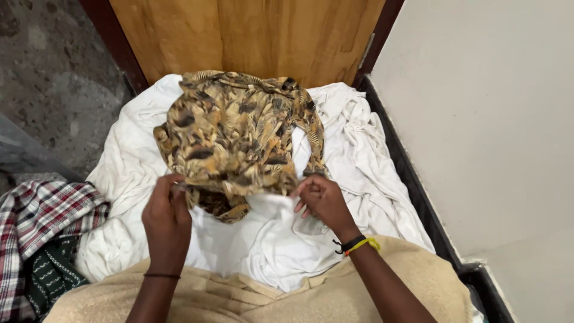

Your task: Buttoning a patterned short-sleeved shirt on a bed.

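The left hand point(166, 212) and the right hand point(321, 200) each pinch a near corner of the brown patterned shirt point(236, 134), which lies on the rumpled white sheet point(359, 161), so its near edge is stretched out between them.

The plaid cloth point(36, 221) at nine o'clock runs off the left edge, and the dark green patterned cloth point(51, 272) below it is cut by the bottom edge. The patterned shirt point(230, 137) covers part of the white sheet point(353, 161). At six o'clock the tan blanket point(263, 299) leaves frame.
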